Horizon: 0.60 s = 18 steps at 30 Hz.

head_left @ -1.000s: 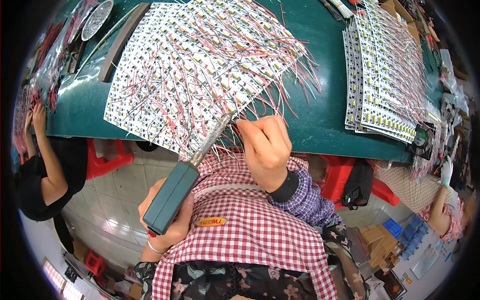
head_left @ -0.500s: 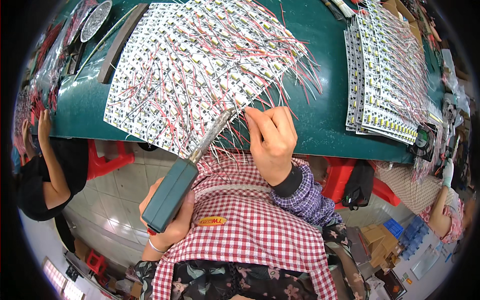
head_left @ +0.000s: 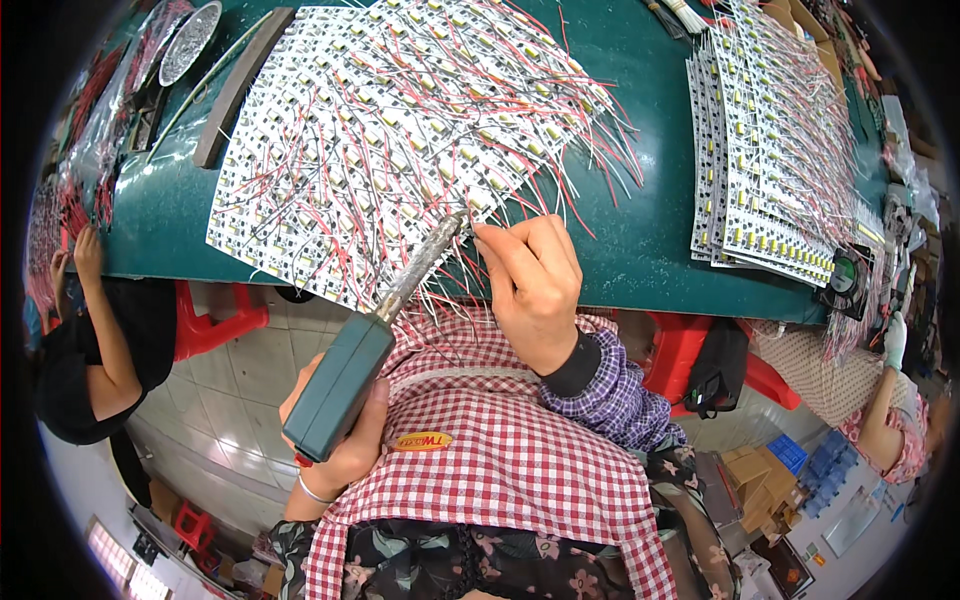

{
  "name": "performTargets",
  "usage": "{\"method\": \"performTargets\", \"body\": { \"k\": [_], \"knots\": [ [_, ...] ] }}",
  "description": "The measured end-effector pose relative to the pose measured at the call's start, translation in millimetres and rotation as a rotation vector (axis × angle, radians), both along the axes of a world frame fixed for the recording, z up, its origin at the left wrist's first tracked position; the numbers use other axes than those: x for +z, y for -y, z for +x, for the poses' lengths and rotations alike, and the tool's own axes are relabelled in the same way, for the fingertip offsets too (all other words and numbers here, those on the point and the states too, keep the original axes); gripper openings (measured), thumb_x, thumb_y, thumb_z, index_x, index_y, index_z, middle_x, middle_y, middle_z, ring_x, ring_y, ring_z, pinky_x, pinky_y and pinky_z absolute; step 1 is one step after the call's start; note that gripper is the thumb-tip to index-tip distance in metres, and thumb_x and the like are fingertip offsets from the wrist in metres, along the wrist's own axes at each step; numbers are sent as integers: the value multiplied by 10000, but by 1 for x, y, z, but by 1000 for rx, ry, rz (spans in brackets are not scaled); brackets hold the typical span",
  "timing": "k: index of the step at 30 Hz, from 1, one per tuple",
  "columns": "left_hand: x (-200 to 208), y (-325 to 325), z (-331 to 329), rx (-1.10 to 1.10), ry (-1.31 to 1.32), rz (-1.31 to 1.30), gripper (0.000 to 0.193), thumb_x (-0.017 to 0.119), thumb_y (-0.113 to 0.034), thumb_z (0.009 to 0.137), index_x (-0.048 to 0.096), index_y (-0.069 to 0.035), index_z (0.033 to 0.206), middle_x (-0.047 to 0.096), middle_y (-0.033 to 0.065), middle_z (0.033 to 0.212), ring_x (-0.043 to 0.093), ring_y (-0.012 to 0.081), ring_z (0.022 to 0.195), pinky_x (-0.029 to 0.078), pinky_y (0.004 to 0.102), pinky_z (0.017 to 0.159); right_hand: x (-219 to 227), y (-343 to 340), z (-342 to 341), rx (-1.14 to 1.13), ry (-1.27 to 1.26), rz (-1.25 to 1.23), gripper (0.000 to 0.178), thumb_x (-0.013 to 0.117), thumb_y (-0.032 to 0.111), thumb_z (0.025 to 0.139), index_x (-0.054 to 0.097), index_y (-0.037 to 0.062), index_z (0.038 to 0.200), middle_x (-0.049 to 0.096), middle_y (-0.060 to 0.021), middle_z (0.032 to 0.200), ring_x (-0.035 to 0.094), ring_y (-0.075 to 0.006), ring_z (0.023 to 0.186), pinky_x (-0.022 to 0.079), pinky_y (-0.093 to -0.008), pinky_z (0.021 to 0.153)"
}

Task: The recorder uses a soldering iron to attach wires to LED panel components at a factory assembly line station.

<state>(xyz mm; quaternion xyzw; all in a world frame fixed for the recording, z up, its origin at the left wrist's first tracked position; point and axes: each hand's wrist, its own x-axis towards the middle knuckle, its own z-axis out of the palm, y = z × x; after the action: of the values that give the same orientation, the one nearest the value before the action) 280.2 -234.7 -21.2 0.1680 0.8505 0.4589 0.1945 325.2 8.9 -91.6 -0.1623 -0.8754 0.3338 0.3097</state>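
Observation:
My left hand [head_left: 350,462] is wrapped round the dark green handle of a soldering iron [head_left: 340,388]. The iron's metal barrel slants up to the right, its tip at the near right edge of a white circuit board panel [head_left: 228,215]. Red, black and white lead wires [head_left: 330,205] stick up all over that panel, with small yellowish parts between them. Close to the tip, my right hand [head_left: 540,285] pinches what looks like a thin wire between thumb and forefinger. The fingertips hide most of it.
On the green table [head_left: 640,250], a stack of wired circuit boards [head_left: 760,150] stands at the right. A dark curved bar [head_left: 240,85] lies left of the panel, near a metal dish [head_left: 190,42]. Co-workers sit at both sides; red stools [head_left: 225,318] stand below the table edge.
My right hand has moved slightly left and down, its fingertips now nearer the iron's tip. The soldering iron has barely moved.

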Motion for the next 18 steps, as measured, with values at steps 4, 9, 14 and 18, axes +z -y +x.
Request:
{"method": "performTargets", "body": {
  "k": [4,9,14,18],
  "knots": [
    [-1,3,1,-21,29,-15,269,778,48,764,719,78,1025,712,225,1010,719,313,842,564,338,744,-1,0,1,-2,-27,-27,210,764,-56,791,730,4,989,553,-80,803,554,-270,743,449,-394,651],
    [-6,4,-3,-88,-39,26,285,782,62,745,724,73,1025,717,224,1032,725,310,835,571,343,737,5,1,-1,-58,-37,7,242,758,-100,782,720,-17,1006,556,-89,826,553,-269,749,454,-380,618],
    [-6,2,-1,-40,-4,39,295,773,80,745,723,77,1036,717,222,1033,724,309,845,569,343,751,-1,2,0,-35,7,9,221,749,-75,785,712,-9,993,552,-95,834,560,-277,758,463,-394,650],
    [-5,-3,-3,-55,-9,45,296,772,82,742,724,77,1034,718,220,1032,723,308,836,569,343,747,1,-3,3,-4,9,23,240,748,-79,773,721,-5,1000,557,-84,825,564,-266,764,460,-388,647]
  ]
}}
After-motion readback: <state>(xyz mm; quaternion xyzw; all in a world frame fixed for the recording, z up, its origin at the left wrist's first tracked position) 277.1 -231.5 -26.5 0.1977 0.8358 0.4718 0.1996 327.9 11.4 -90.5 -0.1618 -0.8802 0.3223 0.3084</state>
